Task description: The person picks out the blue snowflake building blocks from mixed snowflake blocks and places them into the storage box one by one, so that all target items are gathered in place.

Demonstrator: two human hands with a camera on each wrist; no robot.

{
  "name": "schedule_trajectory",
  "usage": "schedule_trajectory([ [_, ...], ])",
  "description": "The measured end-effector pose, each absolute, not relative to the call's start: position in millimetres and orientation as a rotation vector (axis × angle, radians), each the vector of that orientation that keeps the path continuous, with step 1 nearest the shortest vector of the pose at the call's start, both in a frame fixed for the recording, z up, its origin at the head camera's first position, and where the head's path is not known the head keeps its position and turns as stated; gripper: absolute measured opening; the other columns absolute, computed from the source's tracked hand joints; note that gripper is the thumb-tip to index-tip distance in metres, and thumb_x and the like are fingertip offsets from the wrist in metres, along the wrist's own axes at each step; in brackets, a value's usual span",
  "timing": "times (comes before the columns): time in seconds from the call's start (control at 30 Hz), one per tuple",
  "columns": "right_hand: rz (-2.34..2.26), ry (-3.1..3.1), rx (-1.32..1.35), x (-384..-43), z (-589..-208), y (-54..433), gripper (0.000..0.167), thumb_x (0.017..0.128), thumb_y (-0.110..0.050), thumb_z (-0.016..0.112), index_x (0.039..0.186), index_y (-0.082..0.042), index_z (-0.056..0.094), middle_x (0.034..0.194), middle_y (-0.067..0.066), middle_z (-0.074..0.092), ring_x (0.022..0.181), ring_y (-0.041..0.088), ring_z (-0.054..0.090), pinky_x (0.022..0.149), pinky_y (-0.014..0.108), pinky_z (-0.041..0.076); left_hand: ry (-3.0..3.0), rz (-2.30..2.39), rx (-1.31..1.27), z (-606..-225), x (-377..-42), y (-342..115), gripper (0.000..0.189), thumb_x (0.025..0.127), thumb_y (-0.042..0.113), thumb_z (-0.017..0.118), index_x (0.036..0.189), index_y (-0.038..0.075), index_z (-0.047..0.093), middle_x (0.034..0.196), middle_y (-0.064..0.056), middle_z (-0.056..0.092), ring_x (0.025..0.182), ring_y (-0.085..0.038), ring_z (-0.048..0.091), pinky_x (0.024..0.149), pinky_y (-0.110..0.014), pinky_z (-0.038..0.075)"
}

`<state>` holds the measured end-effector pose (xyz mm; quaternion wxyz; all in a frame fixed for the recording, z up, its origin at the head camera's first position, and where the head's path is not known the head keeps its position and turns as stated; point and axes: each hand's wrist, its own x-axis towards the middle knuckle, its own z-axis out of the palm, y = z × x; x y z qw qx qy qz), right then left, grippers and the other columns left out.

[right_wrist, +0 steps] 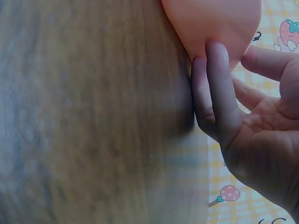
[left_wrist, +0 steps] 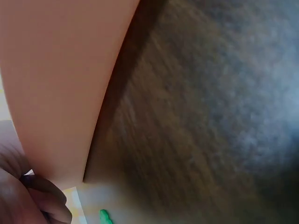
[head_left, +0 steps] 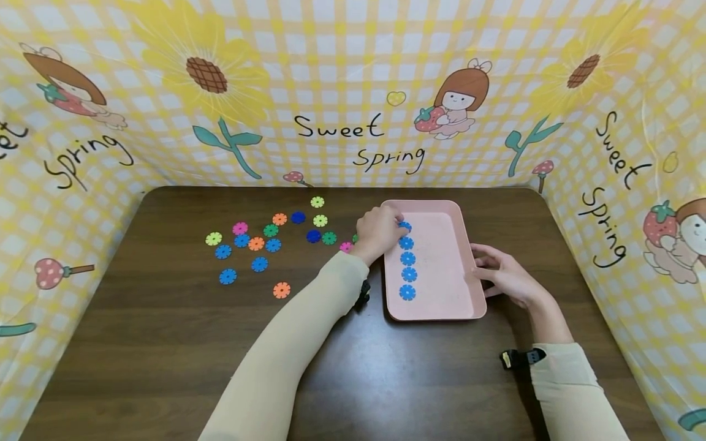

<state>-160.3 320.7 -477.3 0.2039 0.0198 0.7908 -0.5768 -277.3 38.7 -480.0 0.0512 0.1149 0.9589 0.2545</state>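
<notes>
Reaching over the left rim of a pink tray (head_left: 436, 306), my left hand (head_left: 377, 233) pinches a blue notched plastic disc (head_left: 406, 226) at the top of a column inside. Below it, several matching blue discs (head_left: 408, 258) lie in a line along the tray's left side. My right hand (head_left: 507, 278) is at the tray's right side, its fairly straight fingers (right_wrist: 219, 70) touching the outer wall. In the left wrist view, the tray's wall (left_wrist: 60, 93) hides the disc, and only curled fingers (left_wrist: 46, 200) show at the lower left.
Loose notched discs in orange (head_left: 281, 290), blue (head_left: 228, 276), green (head_left: 329, 238), yellow (head_left: 214, 239) and pink (head_left: 239, 228) lie scattered left of the tray on the brown table (head_left: 165, 343). A patterned cloth (head_left: 331, 79) walls the back and sides.
</notes>
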Motion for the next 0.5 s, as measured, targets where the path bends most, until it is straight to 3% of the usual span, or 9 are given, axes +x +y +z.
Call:
schedule_trajectory([
  [0.3,-1.596,2.212,0.044,-160.4,-477.1,318.8,0.071,0.102,-0.010,0.064,0.163,-0.006,0.028,0.137,0.033,0.050,0.097,0.024,0.068,0.070,0.048,0.061,2.923,0.841,0.420,-480.7,-270.8,25.5,0.034,0.093,0.047,0.078,0.120,0.026,0.078,0.092,0.011,0.073,0.083,-0.012,0.066,0.070,-0.036,0.050],
  [0.5,-1.590,2.216,0.046,-160.2,-477.4,319.7,0.072,0.101,-0.009,0.064,0.163,-0.005,0.027,0.137,0.033,0.049,0.097,0.022,0.067,0.070,0.048,0.061,2.890,0.942,0.468,-472.0,-256.2,10.2,0.036,0.093,0.048,0.077,0.122,0.026,0.076,0.093,0.013,0.072,0.082,-0.010,0.065,0.067,-0.034,0.049],
])
